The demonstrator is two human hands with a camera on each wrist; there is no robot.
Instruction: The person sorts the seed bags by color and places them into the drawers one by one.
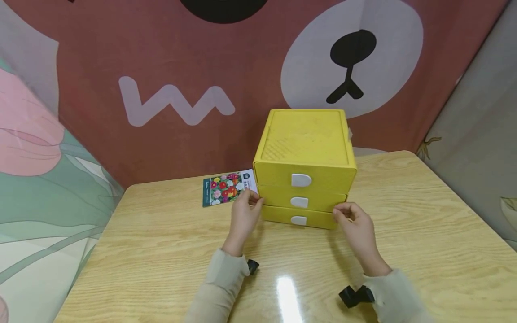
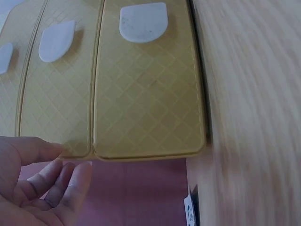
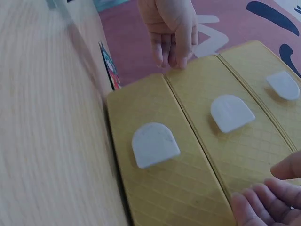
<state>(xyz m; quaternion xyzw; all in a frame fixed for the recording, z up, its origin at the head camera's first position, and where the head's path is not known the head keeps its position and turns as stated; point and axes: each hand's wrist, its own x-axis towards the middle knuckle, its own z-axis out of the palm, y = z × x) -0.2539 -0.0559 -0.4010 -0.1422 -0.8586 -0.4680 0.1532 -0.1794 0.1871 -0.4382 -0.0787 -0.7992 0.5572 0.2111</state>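
A yellow three-drawer box stands upright on the table, each drawer front bearing a white rounded tab. My left hand is at the left edge of the middle drawer, pinching it with the thumb in front and the fingers round the side. On the opposite edge, my right hand holds the same drawer between thumb and fingers. The left wrist view shows the left thumb against the drawer's edge, with a diamond pattern on the fronts. All three drawers look pushed in, or nearly so.
A flower-printed packet lies left of the box, partly behind it. The wooden table ends just behind the box, where a brown cartoon cloth hangs. Black wrist mounts show by the sleeves.
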